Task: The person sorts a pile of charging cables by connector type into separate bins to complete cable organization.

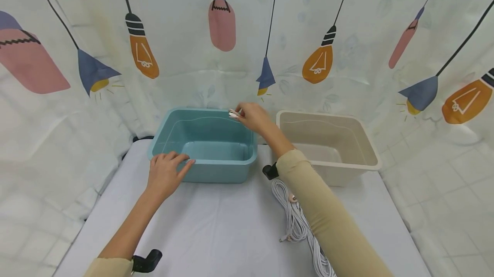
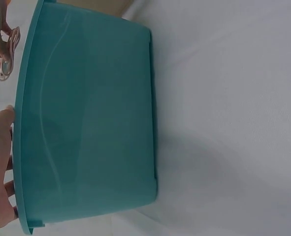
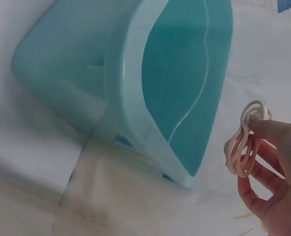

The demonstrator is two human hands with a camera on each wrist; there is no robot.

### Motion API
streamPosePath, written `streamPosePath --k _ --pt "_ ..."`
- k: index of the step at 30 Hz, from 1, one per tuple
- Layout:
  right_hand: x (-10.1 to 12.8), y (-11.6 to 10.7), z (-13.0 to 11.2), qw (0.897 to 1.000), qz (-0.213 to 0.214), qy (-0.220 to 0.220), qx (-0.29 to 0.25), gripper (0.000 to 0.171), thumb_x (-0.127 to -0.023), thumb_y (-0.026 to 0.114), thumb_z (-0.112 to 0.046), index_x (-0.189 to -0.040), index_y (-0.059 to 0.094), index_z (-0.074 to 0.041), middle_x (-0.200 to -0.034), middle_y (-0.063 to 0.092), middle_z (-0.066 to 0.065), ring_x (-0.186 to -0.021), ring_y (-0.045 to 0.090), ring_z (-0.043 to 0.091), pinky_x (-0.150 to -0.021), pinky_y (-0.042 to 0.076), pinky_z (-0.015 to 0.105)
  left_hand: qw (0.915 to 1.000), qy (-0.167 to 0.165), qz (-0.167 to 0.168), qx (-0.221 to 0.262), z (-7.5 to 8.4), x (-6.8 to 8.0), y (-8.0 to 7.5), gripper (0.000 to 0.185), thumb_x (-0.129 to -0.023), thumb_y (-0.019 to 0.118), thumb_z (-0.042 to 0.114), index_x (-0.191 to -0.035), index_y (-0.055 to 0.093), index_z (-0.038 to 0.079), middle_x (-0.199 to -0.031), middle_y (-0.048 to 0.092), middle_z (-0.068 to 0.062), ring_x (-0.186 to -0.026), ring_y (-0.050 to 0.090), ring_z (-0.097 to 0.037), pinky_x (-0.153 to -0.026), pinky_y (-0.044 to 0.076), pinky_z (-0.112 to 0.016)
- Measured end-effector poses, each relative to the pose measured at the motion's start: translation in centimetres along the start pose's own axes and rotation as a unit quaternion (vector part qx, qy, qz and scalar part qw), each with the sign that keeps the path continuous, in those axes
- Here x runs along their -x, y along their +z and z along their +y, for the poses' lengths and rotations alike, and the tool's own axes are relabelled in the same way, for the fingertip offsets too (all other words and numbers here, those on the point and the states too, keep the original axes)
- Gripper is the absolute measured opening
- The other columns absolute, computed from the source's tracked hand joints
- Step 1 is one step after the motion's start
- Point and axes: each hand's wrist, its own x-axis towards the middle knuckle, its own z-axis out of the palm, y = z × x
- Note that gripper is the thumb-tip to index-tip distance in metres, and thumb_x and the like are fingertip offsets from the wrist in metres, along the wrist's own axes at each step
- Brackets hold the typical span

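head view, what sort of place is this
Probably a makeshift tabletop workspace, screened off indoors: a creased lamp-print sheet lines the back and sides of a white-covered table, which holds a blue bin, a beige bin and bundled cables.

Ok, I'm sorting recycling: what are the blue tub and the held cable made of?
Blue tub: likely plastic, smooth and softly shiny, with a moulded rim. Cable: probably rubbery or plastic outside, smooth, bending in tight loops; its core is hidden.

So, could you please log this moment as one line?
right hand: pinches coiled white cable; left hand: at near rim of teal bin; beige bin: alongside
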Motion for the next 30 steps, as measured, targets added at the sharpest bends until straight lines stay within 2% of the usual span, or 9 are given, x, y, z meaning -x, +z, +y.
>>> streamPosePath --k 5,12,16,26,30 --pt "-0.7 0.1 -0.3 1.0 0.002 0.005 -0.009 0.03 -0.106 0.067 -0.022 -0.134 0.067 -0.009 -0.114 0.071 0.012 -0.101 0.065 0.026 -0.09 0.057 0.039 1.0 -0.001 -0.004 -0.001 0.2 0.0 0.0 0.024 -0.097 0.078 0.026 -0.11 0.079 0.006 -0.105 0.073 -0.019 -0.106 0.062 -0.05 -0.104 0.039 -0.071" --pt "-0.5 0.2 0.0 1.0 0.007 -0.026 0.005 0.05 -0.101 0.075 -0.023 -0.145 0.059 -0.007 -0.125 0.07 0.014 -0.116 0.064 0.028 -0.099 0.053 0.04 1.0 0.002 -0.008 -0.001 0.4 0.1 -0.1 0.025 -0.098 0.077 0.026 -0.11 0.079 0.004 -0.105 0.073 -0.02 -0.105 0.063 -0.05 -0.103 0.04 -0.071" --pt "0.3 0.0 0.5 0.999 0.012 -0.031 -0.005 0.05 -0.1 0.076 -0.022 -0.144 0.06 -0.006 -0.126 0.07 0.018 -0.117 0.064 0.03 -0.1 0.053 0.041 0.9999 0.004 -0.01 0.0 0.4 0.0 -0.2 0.026 -0.098 0.077 0.026 -0.11 0.079 0.004 -0.106 0.073 -0.021 -0.105 0.062 -0.052 -0.103 0.04 -0.072" --pt "3.5 -1.1 1.9 0.999 0.034 -0.037 -0.01 0.05 -0.099 0.077 -0.024 -0.143 0.061 -0.005 -0.125 0.07 0.018 -0.113 0.066 0.033 -0.091 0.056 0.043 0.9997 -0.003 -0.025 -0.001 0.2 -0.1 -0.6 0.029 -0.1 0.074 0.029 -0.114 0.078 0.004 -0.109 0.073 -0.021 -0.108 0.061 -0.053 -0.104 0.038 -0.073" --pt "4.7 -1.4 2.3 0.998 0.039 -0.037 -0.016 0.05 -0.099 0.078 -0.022 -0.142 0.061 -0.003 -0.125 0.07 0.019 -0.116 0.066 0.034 -0.095 0.055 0.044 0.9997 -0.003 -0.026 -0.004 0.1 -0.2 -0.5 0.028 -0.101 0.074 0.029 -0.114 0.078 0.004 -0.108 0.073 -0.02 -0.107 0.061 -0.052 -0.104 0.039 -0.072"
